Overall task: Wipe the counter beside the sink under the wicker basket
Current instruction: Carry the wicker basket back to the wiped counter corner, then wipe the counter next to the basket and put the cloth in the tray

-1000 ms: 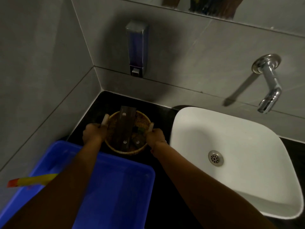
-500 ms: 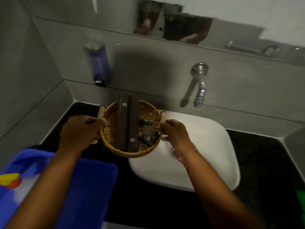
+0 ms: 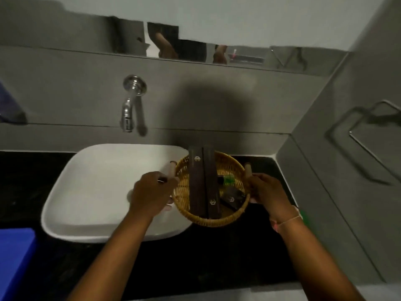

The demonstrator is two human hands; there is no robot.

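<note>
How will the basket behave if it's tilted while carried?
The basket looks woven and shallow, so probably light and fairly stiff. The two long boxes jut past its rim and could slide out. Both hands, left and right, grip its handles, which should steady it.

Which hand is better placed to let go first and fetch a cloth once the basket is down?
Probably the left hand: it grips the basket handle over the sink, nearer the blue tub. The right hand sits by the corner wall.

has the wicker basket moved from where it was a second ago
Yes. The wicker basket, held by the left hand and right hand, has crossed from the sink's left side to its right.
</note>
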